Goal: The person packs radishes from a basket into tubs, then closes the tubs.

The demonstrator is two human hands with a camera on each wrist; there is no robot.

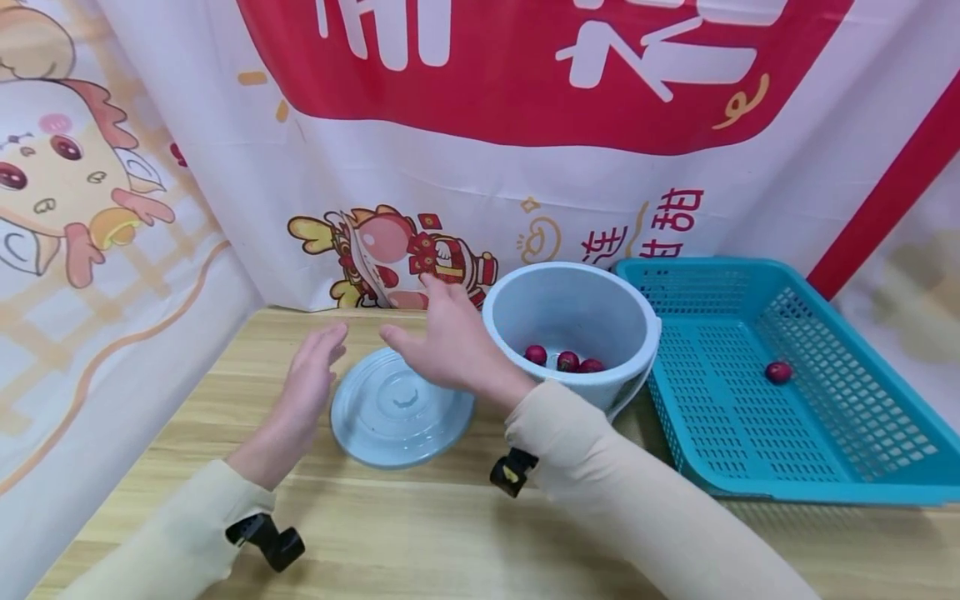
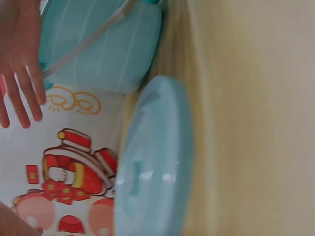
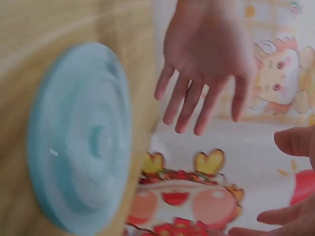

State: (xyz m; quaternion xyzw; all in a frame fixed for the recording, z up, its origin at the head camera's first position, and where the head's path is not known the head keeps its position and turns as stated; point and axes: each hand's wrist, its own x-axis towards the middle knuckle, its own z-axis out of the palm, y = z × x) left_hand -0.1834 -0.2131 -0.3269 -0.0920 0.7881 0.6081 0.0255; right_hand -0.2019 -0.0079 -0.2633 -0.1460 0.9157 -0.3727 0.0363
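A round pale blue lid (image 1: 390, 429) lies flat on the wooden table. My left hand (image 1: 303, 383) is raised beside the lid's left edge, its fingers extended and holding nothing. Over the lid's upper right part hovers my right hand (image 1: 450, 337), fingers stretched forward, also holding nothing. In the right wrist view the left hand (image 3: 209, 73) shows a bare palm with straight fingers, apart from the lid (image 3: 81, 142). Just right of the right hand stands a light blue bucket (image 1: 570, 308) with several dark red round fruits (image 1: 567, 361) at its bottom.
A teal plastic basket (image 1: 750, 417) sits at the right, next to the bucket, with one dark red fruit (image 1: 778, 372) in it. The bucket's handle (image 1: 633, 387) hangs down on its right side. A printed cloth (image 1: 420, 167) hangs behind the wooden table (image 1: 405, 533).
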